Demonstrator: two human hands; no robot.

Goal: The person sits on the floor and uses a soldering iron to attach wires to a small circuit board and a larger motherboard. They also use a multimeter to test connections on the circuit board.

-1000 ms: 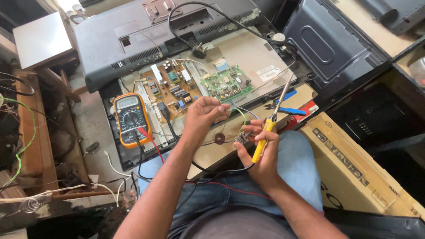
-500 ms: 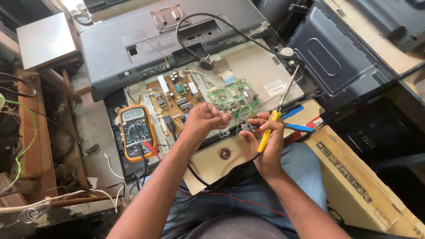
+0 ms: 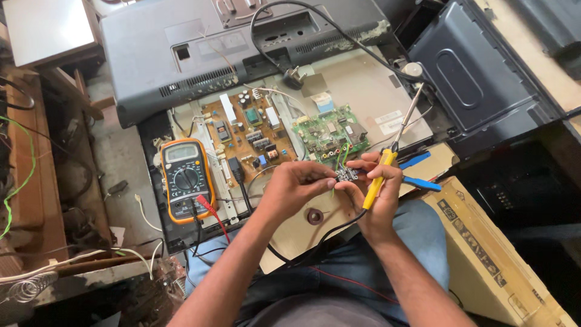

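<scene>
My left hand (image 3: 295,189) and my right hand (image 3: 374,195) meet over my lap, both pinching a small dark circuit module (image 3: 346,175) with thin green and red wires. My right hand also grips a yellow-handled soldering iron (image 3: 387,162) whose metal tip points up and to the right. Just beyond my hands lie a green circuit board (image 3: 330,134) and a brown power board (image 3: 249,134) inside an opened flat-screen set. An orange multimeter (image 3: 186,179) with red and black leads rests to the left of my left hand.
The set's grey back cover (image 3: 200,54) leans behind the boards, with a black mains plug (image 3: 292,77) on it. Another dark cover (image 3: 478,79) sits at the right, a cardboard box (image 3: 484,248) by my right knee. Blue-handled pliers (image 3: 417,172), a solder reel (image 3: 315,216), loose wires at left.
My hands have kept the small module and soldering iron together; the view has shifted slightly, and the iron's tip has swung a little to the right.
</scene>
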